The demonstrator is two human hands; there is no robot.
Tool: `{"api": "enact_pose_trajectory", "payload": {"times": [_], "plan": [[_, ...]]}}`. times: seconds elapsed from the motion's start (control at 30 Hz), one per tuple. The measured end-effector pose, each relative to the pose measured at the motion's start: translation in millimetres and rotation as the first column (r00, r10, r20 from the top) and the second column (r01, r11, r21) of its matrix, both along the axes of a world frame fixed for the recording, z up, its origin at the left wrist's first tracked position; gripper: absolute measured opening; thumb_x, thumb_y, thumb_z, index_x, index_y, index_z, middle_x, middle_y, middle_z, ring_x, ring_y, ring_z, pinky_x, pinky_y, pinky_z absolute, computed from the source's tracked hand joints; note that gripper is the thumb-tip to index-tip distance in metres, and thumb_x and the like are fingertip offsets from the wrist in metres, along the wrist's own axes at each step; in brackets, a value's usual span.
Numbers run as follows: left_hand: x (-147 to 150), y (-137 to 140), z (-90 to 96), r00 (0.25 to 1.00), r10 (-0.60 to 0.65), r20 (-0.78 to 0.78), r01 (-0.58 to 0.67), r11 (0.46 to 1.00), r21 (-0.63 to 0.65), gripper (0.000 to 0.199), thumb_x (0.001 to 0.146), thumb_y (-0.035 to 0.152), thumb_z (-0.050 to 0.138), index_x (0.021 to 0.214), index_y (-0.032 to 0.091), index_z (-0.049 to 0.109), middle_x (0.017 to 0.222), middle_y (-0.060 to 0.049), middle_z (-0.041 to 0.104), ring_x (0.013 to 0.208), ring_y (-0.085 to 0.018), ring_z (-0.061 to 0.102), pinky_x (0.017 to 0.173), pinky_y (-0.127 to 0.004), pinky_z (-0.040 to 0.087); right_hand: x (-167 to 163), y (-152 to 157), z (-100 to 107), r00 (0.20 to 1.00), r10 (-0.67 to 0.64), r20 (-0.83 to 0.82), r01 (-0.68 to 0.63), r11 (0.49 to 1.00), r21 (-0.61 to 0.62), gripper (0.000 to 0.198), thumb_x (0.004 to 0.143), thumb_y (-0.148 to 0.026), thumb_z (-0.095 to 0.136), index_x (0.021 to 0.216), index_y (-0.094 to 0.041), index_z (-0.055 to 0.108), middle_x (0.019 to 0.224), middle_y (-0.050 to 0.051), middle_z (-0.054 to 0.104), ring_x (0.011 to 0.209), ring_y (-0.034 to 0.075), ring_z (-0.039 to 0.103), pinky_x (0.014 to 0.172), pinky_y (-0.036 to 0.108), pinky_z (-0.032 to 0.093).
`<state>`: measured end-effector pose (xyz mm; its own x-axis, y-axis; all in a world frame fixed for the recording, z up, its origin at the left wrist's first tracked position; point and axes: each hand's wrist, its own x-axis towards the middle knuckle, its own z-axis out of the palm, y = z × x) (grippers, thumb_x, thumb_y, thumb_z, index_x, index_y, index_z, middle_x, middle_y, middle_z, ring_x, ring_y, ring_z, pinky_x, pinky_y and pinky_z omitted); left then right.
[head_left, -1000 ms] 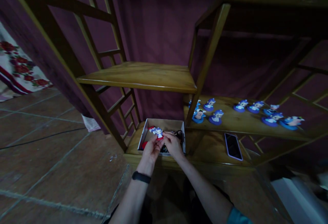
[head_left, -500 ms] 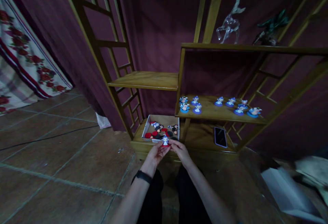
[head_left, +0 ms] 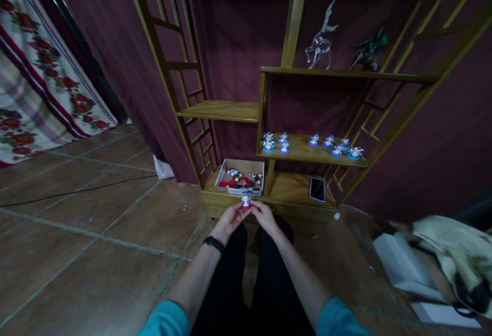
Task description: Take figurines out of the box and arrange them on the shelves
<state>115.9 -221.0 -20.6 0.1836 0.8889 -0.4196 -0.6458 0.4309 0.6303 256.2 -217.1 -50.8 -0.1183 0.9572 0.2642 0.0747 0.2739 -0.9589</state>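
A small white-and-purple figurine point(head_left: 245, 200) on a red base stands upright in front of the shelf unit, held between both hands. The fingers of my left hand point(head_left: 230, 218) support its base from below and the left. From the right, my right hand point(head_left: 265, 216) pinches the edge of the base. Just beyond them, a shallow cardboard box point(head_left: 243, 163) holds several more figurines and red and black round bases. Several purple-based figurines point(head_left: 284, 146) and blue-based figurines point(head_left: 268, 145) stand on the shelf to the right.
The wooden shelf unit point(head_left: 218, 110) has open lattice sides. A phone point(head_left: 317, 189) lies on its lowest board. On the upper shelf stand a clear deer ornament point(head_left: 320, 46) and a dark green ornament point(head_left: 369, 51). White boxes point(head_left: 405, 267) and a pale cloth point(head_left: 449, 243) lie at right.
The camera view has shifted, so more of my arms and the floor boxes show. Both hands keep the figurine in nearly the same pose in front of the cardboard box.
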Motion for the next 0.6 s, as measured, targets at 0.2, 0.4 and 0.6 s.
{"api": "enact_pose_trajectory", "payload": {"times": [0.2, 0.4, 0.6], "plan": [[-2.9, -6.8, -8.4, 0.997, -0.049, 0.053, 0.040, 0.987, 0.155, 0.019, 0.069, -0.003, 0.059, 0.085, 0.006, 0.065, 0.087, -0.013, 0.068, 0.082, -0.016, 0.064, 0.082, -0.026, 0.050, -2.8, -3.2, -2.3, 1.000, 0.002, 0.027, -0.003, 0.999, 0.032, 0.036, 0.075, -0.022, 0.052, 0.109, -0.026, 0.062, 0.111, 0.004, 0.063, 0.100, 0.019, 0.058, 0.093, 0.036, 0.042], [5.4, 0.3, -9.4, 0.996, -0.043, -0.082, 0.062, 0.967, 0.246, 0.022, 0.065, 0.003, 0.067, 0.086, 0.008, 0.068, 0.086, -0.011, 0.069, 0.080, -0.015, 0.064, 0.080, -0.024, 0.048, 0.2, 4.0, -4.5, 0.995, 0.004, 0.095, -0.008, 0.999, 0.039, 0.039, 0.075, -0.021, 0.052, 0.114, -0.026, 0.059, 0.111, 0.004, 0.062, 0.101, 0.019, 0.058, 0.094, 0.035, 0.041], [10.8, 12.1, -12.0, 0.990, -0.075, -0.118, 0.104, 0.959, 0.265, 0.020, 0.065, 0.007, 0.069, 0.085, 0.008, 0.069, 0.086, -0.011, 0.069, 0.083, -0.017, 0.063, 0.084, -0.027, 0.045, 1.3, 7.0, -3.3, 0.991, -0.060, 0.121, 0.056, 0.998, 0.033, 0.035, 0.075, -0.020, 0.052, 0.108, -0.027, 0.063, 0.111, 0.003, 0.062, 0.102, 0.019, 0.057, 0.095, 0.034, 0.040]]}}
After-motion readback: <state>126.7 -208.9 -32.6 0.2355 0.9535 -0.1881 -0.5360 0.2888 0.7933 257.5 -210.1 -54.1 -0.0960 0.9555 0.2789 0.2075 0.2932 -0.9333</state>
